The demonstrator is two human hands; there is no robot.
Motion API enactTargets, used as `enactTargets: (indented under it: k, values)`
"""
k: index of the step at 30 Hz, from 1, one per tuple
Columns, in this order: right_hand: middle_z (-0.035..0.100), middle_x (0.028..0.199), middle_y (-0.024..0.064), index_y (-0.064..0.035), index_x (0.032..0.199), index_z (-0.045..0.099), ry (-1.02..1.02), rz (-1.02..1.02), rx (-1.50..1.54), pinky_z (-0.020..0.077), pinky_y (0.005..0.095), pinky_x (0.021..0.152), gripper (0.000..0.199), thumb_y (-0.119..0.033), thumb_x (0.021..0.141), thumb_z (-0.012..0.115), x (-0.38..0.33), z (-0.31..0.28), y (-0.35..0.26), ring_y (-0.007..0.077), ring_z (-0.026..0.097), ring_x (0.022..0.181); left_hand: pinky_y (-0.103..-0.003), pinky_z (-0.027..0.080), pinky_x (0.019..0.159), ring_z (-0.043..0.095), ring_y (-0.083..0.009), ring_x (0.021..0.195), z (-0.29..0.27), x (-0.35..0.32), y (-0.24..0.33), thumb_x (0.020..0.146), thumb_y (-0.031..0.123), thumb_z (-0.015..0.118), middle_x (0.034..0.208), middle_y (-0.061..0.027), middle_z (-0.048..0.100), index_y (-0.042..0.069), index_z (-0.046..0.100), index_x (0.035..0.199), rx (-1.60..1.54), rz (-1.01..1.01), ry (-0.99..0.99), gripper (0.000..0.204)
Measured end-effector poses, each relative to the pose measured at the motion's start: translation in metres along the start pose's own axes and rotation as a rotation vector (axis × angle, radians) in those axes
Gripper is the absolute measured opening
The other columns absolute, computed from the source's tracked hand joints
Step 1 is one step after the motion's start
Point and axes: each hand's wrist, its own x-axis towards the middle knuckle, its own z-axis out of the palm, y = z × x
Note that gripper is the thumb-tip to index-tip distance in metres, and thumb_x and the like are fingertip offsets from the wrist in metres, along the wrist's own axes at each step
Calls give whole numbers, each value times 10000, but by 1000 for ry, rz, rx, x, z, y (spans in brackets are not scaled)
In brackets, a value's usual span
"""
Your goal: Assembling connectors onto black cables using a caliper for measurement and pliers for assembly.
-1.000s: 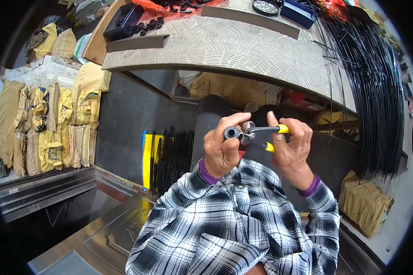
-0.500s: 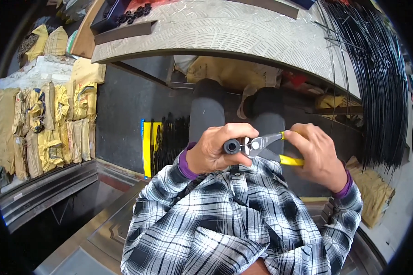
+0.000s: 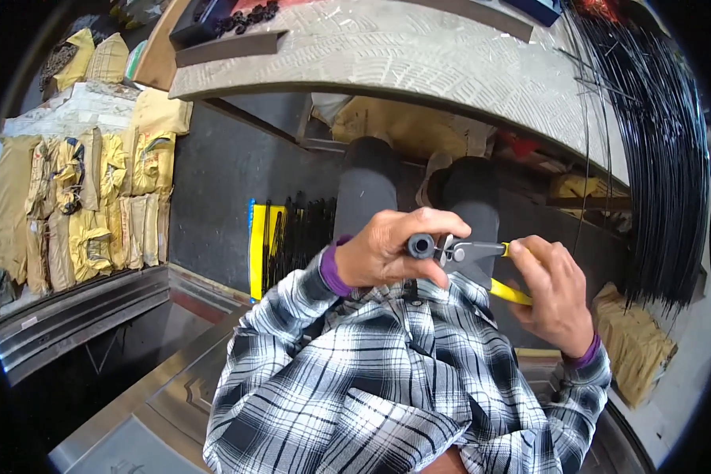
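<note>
My left hand is closed around a short dark round tube, its end facing the camera. My right hand grips yellow-handled pliers, whose metal jaws meet the tube's right side. Both hands are held close to my chest, above my knees in grey trousers. My sleeves are black-and-white plaid with purple cuffs.
A pale workbench curves across the top with black trays. A thick bundle of long black rods hangs at the right. A yellow tray of black rods lies on the floor. Yellow sacks are stacked at the left.
Both hands dropped lower and nearer my chest. The right hand slid out to the right along the plier handles, while the jaws stayed at the tube.
</note>
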Motion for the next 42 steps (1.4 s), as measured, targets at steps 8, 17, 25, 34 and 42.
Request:
enactTargets:
  k: [8, 17, 25, 34, 42]
  values:
    - [598, 888, 250, 32, 1193, 397, -495, 536, 1680, 512, 316, 553, 605, -354, 795, 641, -2, -6, 27, 268, 639, 647, -313, 501, 751, 629, -251, 902, -8, 10, -4, 642, 344, 725, 1042, -162, 608, -24, 550, 1064, -72, 95, -199, 586]
    - [491, 1108, 138, -47, 950, 584, -28, 114, 3, 371, 445, 897, 430, -12, 523, 619, 21, 14, 13, 307, 507, 1009, -255, 448, 639, 566, -176, 724, 14, 2, -12, 703, 373, 677, 951, -89, 560, 41, 510, 1082, 41, -47, 164, 531]
    - [418, 1240, 138, -87, 1183, 530, 63, 67, -339, 168, 544, 1040, 596, -15, 592, 556, 41, 0, 9, 299, 423, 1164, -239, 422, 699, 518, -130, 769, 15, 5, -13, 731, 366, 669, 1059, -74, 534, 35, 464, 1149, -67, 9, 257, 572]
    - [550, 918, 107, -48, 886, 582, 238, 95, 62, 443, 347, 619, 339, 12, 554, 624, 36, 50, 10, 265, 551, 756, -231, 410, 673, 504, -130, 734, 17, -1, -10, 897, 519, 342, 855, -91, 557, -24, 464, 1114, 30, -20, 376, 597]
    - [543, 878, 127, -34, 824, 579, 265, 55, 107, 467, 336, 576, 241, 13, 590, 620, 43, 63, 10, 270, 568, 705, -226, 408, 533, 517, -124, 582, 16, 4, 2, 921, 490, 285, 770, -83, 548, -28, 533, 1039, 187, -51, 455, 586]
